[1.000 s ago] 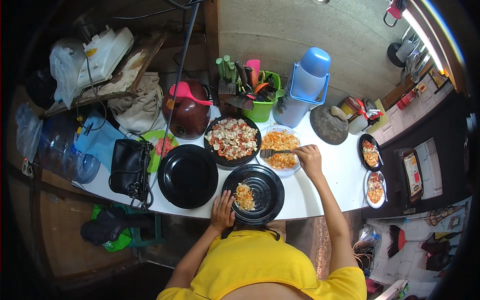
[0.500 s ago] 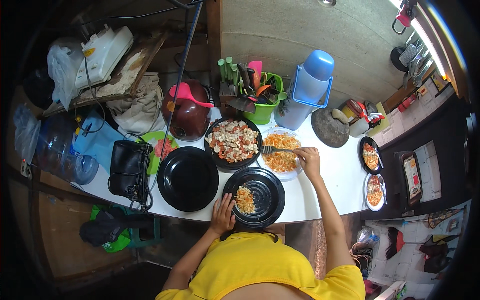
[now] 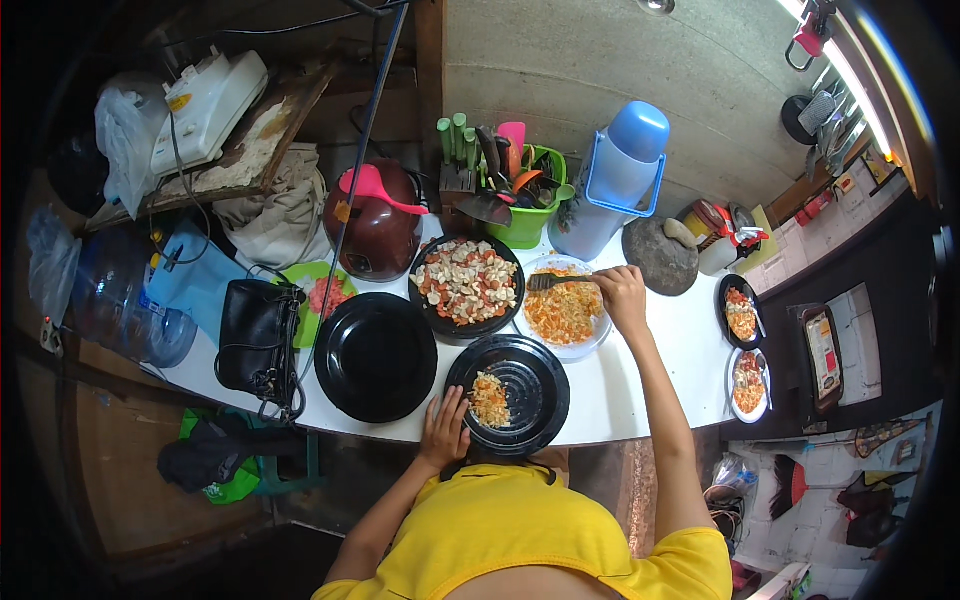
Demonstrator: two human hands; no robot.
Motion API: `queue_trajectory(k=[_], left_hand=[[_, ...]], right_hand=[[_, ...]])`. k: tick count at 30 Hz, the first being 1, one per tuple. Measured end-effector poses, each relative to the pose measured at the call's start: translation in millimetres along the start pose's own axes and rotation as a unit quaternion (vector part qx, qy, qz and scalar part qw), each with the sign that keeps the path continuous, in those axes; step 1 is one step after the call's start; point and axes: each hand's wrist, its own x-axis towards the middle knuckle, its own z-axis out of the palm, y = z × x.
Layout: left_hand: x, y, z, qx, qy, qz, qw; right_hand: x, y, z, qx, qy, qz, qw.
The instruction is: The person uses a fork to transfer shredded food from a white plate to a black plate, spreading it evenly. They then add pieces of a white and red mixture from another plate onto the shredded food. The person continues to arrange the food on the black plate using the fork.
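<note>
At the table's front edge, my left hand [image 3: 444, 430] grips the left rim of a black plate [image 3: 540, 385], fingers along the edge and thumb hidden. A small heap of orange-flecked rice [image 3: 490, 400] lies on the plate's left part. My right hand [image 3: 624, 295] is closed on the handle of a fork [image 3: 552, 281], held over a pale plate [image 3: 604, 330] spread with orange-tinted rice [image 3: 562, 318]. Left of that stands a black plate [image 3: 516, 270] piled with pale chunks and red sausage pieces [image 3: 467, 282]. A bare black plate [image 3: 376, 358] sits farther left.
Behind the plates stand a maroon rice cooker [image 3: 380, 235] with a pink paddle, a green utensil bin [image 3: 525, 228], a blue thermos [image 3: 605, 190] and a stone mortar [image 3: 660, 258]. A black handbag [image 3: 255, 335] is at left. Two filled plates [image 3: 748, 385] stand at right.
My right hand and the fork have moved slightly back and to the right over the pale plate. My left hand and the plate it holds have stayed in place.
</note>
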Motion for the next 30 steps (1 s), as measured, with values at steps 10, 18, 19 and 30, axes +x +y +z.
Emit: queue_trajectory(k=[10, 18, 19, 30], left_hand=[[0, 1, 1, -0.004, 0.003, -0.002, 1.000], [1, 3, -2, 0.010, -0.002, -0.014, 1.000], [2, 3, -1, 0.008, -0.001, -0.013, 1.000], [1, 3, 2, 0.014, 0.010, -0.026, 1.000]], right_hand=[[-12, 4, 10, -0.005, -0.026, 0.004, 1.000], [4, 0, 3, -0.071, -0.017, 0.032, 0.997], [3, 0, 6, -0.089, -0.023, 0.027, 0.995], [-24, -7, -5, -0.166, -0.077, 0.013, 0.983]])
